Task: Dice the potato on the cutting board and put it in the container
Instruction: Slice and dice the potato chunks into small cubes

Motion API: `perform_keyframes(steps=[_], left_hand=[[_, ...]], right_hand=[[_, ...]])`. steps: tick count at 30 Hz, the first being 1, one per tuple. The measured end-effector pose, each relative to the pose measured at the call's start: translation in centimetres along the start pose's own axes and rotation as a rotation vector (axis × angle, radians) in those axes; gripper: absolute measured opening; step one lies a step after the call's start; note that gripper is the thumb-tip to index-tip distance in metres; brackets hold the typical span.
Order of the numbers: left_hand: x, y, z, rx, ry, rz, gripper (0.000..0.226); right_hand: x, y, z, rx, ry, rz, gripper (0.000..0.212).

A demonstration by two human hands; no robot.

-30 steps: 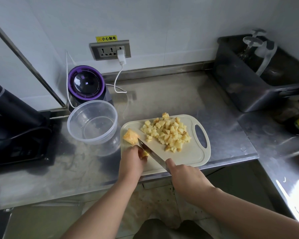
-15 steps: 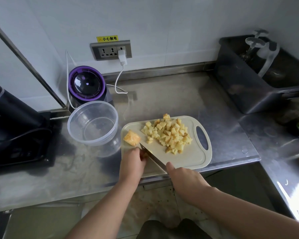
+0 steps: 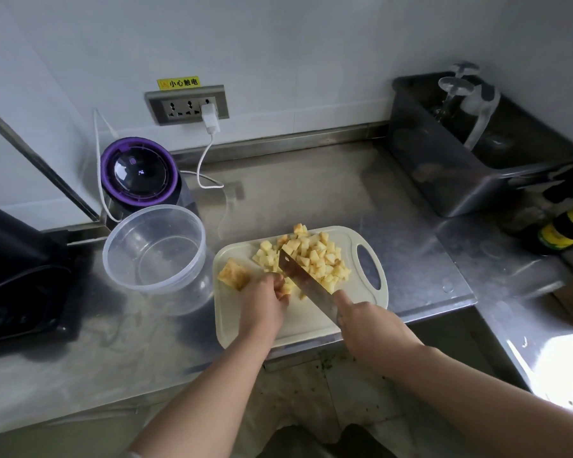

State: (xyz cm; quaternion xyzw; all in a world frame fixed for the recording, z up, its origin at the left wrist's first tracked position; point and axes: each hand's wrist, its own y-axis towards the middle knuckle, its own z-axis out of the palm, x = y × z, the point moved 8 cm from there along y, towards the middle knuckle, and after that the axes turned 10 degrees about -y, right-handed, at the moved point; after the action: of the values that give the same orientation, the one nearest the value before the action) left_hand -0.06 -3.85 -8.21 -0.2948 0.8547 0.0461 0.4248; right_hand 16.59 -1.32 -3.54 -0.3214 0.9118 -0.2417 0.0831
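A pale cutting board [image 3: 311, 325] lies at the counter's front edge. A heap of diced potato [image 3: 315, 256] covers its far half, and one larger uncut potato chunk [image 3: 234, 274] sits at its left edge. My right hand [image 3: 368, 320] grips a cleaver [image 3: 303, 280] whose blade stands against the near left side of the heap. My left hand [image 3: 265, 300] has curled fingers on small potato pieces just left of the blade. A clear round container [image 3: 153, 246], with nothing inside, stands left of the board.
A purple-topped appliance [image 3: 139, 173] stands behind the container, with a white cable [image 3: 205, 166] running to the wall socket [image 3: 187, 105]. A dark appliance [image 3: 17, 272] fills the left. A grey bin [image 3: 470, 166] with glassware and a yellow-labelled bottle [image 3: 563, 228] sit at the right.
The cleaver has swung away from me and to the right, from the piece under my left hand up against the diced heap. My left hand has barely moved.
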Motion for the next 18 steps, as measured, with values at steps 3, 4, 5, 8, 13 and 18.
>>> perform_keyframes(steps=[3,4,5,8,13,18], left_hand=[[0.2,-0.2,-0.3,0.028,-0.038,0.015,0.02],[0.4,-0.5,-0.8,0.025,-0.036,0.03,0.021],[0.7,-0.8,-1.6,0.008,-0.028,0.044,0.022],[2.6,-1.4,-5.0,-0.153,-0.064,0.037,0.026],[5.8,-0.7,-7.4,-0.276,-0.089,-0.123,0.05],[6.0,1.4,-7.3,-0.252,-0.122,-0.195,0.045]], right_hand=[[0.3,0.3,-0.3,-0.016,-0.026,-0.018,0.044],[0.5,0.4,-0.4,-0.013,-0.027,-0.022,0.043],[0.7,0.4,-0.4,-0.007,-0.027,-0.034,0.042],[1.9,0.5,0.0,0.013,-0.038,-0.102,0.039],[3.2,0.2,1.0,0.056,-0.02,-0.149,0.039],[2.7,0.4,1.3,0.078,-0.025,-0.12,0.036]])
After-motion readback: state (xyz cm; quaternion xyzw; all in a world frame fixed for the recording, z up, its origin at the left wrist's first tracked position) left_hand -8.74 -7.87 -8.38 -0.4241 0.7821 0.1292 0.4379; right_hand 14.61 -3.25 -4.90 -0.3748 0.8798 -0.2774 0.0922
